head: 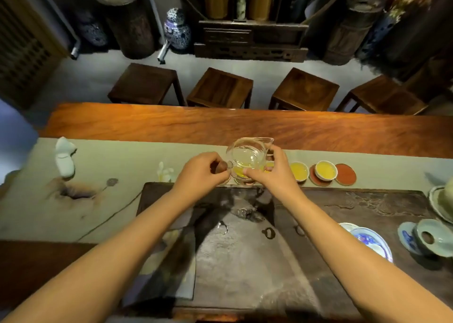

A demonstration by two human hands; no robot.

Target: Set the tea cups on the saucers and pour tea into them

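My left hand point(201, 173) grips the brown handle of a clear glass pitcher point(248, 153), which holds a little pale tea and hangs tilted over a cup of yellow tea point(239, 172). My right hand point(272, 173) holds the pitcher's right side, its fingertips near that cup's rim. To the right stand two more filled cups: one point(298, 171) whose saucer is hidden, and one point(326, 170) resting on a red saucer point(315, 178). A bare red saucer point(345, 174) lies at the right end of the row.
A dark stone tea tray point(343, 207) lies in front of the row. A blue-and-white dish point(372, 240) and a celadon strainer point(432, 238) sit at its right. A pale ceramic figure point(64, 157) and a small white ornament point(165, 172) stand on the grey runner at left. Wooden stools stand beyond the table.
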